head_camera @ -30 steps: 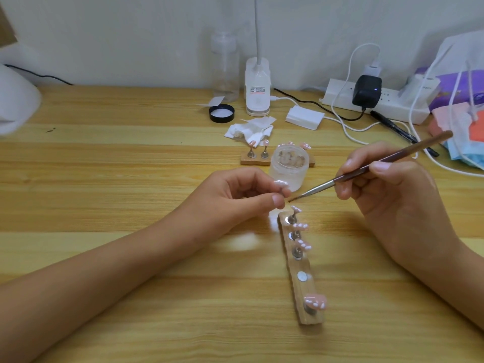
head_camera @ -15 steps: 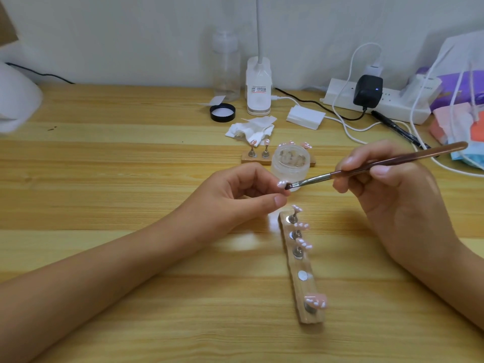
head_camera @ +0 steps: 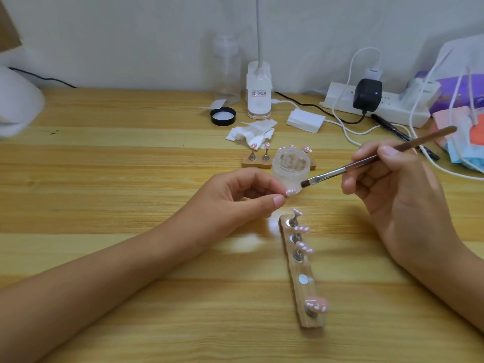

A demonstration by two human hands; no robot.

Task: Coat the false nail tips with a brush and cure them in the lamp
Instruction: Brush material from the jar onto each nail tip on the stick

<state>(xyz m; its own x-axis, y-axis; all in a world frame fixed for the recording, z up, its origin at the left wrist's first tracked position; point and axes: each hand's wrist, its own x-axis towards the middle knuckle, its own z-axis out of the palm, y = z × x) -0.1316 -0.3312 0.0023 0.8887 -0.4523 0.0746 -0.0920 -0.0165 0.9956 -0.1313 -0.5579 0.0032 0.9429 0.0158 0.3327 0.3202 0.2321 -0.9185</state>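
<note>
Brush beside a pinched nail tip
Left grip (head_camera: 235, 199) pinches a pink nail tip (head_camera: 290, 192); right grip (head_camera: 400, 191) holds the brush (head_camera: 366, 163), bristles just right of it

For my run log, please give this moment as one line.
left hand: pinches nail tip | right hand: holds brush | brush: close to nail tip, contact unclear | holder: one magnet bare
</note>
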